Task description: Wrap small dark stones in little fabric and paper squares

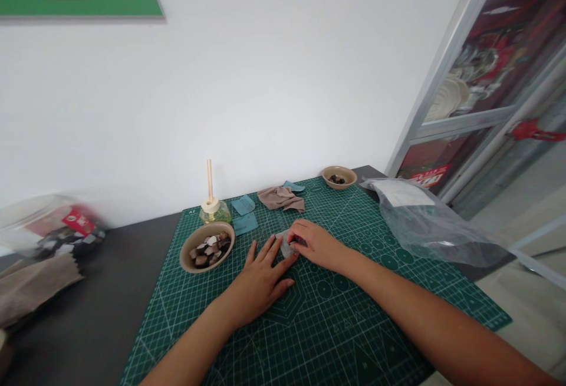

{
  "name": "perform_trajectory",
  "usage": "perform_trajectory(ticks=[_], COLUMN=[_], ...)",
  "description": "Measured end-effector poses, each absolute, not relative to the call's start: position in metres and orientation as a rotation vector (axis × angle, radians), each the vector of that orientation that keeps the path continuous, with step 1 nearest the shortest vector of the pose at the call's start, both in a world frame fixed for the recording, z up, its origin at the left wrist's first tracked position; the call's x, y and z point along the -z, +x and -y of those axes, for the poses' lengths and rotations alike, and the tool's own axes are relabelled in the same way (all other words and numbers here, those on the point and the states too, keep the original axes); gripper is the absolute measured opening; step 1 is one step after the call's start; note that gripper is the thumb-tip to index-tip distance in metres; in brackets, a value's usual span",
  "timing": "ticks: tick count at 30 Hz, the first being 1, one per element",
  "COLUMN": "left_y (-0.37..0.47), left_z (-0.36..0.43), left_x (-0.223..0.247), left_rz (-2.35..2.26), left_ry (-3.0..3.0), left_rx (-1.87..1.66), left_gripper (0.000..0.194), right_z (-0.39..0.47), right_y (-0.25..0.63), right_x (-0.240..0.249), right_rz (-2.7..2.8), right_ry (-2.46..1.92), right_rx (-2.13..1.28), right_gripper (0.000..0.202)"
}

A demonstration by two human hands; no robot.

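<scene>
My left hand lies flat on the green cutting mat, fingers spread, with its fingertips at the edge of a small grey sheet. Over that sheet my right hand is closed in a pinch. Something small and dark seems to be between its fingers, but they hide most of it. To the left of my hands stands a tan bowl of small stones in black, brown and white.
Behind are a glass bottle with wooden sticks, blue paper pieces and a brown cloth. A second tan bowl holds dark stones. A clear plastic bag lies right; a stone-filled container and cloth lie left.
</scene>
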State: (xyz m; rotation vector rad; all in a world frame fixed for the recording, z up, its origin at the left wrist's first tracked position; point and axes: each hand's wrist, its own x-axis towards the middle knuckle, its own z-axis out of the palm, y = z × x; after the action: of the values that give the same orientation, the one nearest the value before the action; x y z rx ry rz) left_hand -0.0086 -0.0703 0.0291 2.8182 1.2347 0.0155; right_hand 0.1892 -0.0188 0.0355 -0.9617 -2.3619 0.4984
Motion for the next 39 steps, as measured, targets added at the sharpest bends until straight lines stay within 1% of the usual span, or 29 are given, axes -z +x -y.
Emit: perform_trajectory(ticks=[4, 8, 14, 19, 25, 31, 35, 39], left_y=[-0.009, -0.008, -0.008, -0.009, -0.009, -0.009, -0.009, -0.009], left_z=[0.07, 0.07, 0.07, 0.069, 0.07, 0.07, 0.07, 0.07], left_x=[-0.027, -0.028, -0.029, -0.03, -0.029, -0.029, -0.031, -0.03], left_rz=[-1.231, -1.241, -1.241, -1.242, -1.236, -1.241, -1.24, -1.238], left_ry=[2.829, 2.818, 2.818, 2.812, 2.806, 2.806, 2.802, 2.813], left_rx=[-0.06, -0.032, -0.008, 0.0, -0.031, -0.014, -0.004, -0.012], left_gripper=[0.048, 0.046, 0.049, 0.046, 0.047, 0.046, 0.046, 0.046], right_z=[0.015, 0.012, 0.015, 0.015, 0.016, 0.012, 0.012, 0.012], right_y=[0.192, 0.199, 0.192, 0.198, 0.196, 0.202, 0.201, 0.201], right_x=[-0.035, -0.034, -0.035, -0.041, -0.037, -0.034, -0.032, -0.033], right_rz=[2.421, 2.439, 2.465, 2.475, 2.478, 2.489, 2.488, 2.506], right_ry=[-0.933, -0.986, -0.897, -0.937, -0.893, -0.926, -0.857, -0.87], right_rx=[-0.458, -0.409, -0.394, -0.325, -0.351, -0.326, -0.345, -0.335], right_gripper=[0.015, 0.016, 0.015, 0.013, 0.013, 0.02, 0.027, 0.024])
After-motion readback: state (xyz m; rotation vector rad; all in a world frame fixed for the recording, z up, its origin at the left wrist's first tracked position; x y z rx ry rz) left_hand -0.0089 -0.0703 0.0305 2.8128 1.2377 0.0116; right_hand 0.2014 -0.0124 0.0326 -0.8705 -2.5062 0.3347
